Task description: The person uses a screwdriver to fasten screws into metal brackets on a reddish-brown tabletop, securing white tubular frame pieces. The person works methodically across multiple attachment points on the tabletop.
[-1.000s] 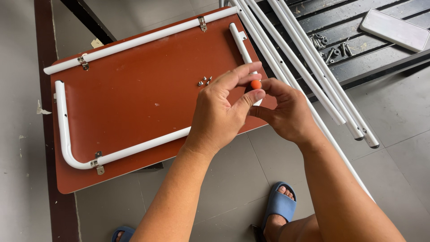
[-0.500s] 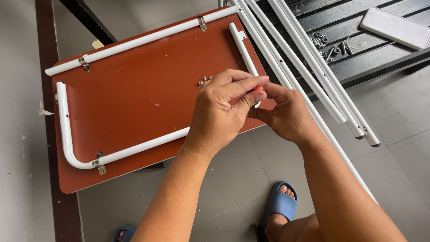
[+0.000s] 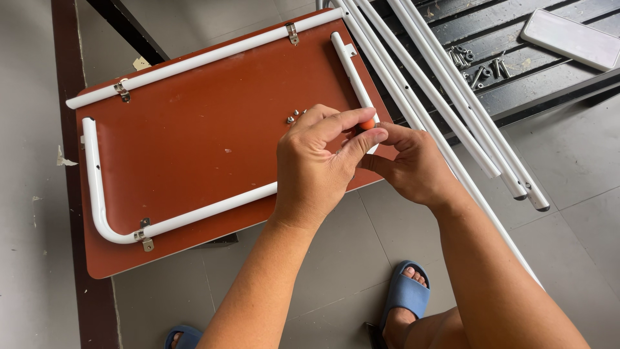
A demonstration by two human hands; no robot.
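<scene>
— Orange shows between your fingertips: what are you pinching?
— Your left hand pinches a small orange-tipped piece, too small to name, over the reddish-brown board, at its 3 o'clock edge.
— And your right hand?
— Curled shut against the left one, touching it. What it holds is hidden. Loose white tubes lie at 1 o'clock.

Both forearms reach forward, 2 bare hands meeting: left hand curled, thumb and forefinger pinched together; right hand cupped just beside it, fingertips touching
</scene>
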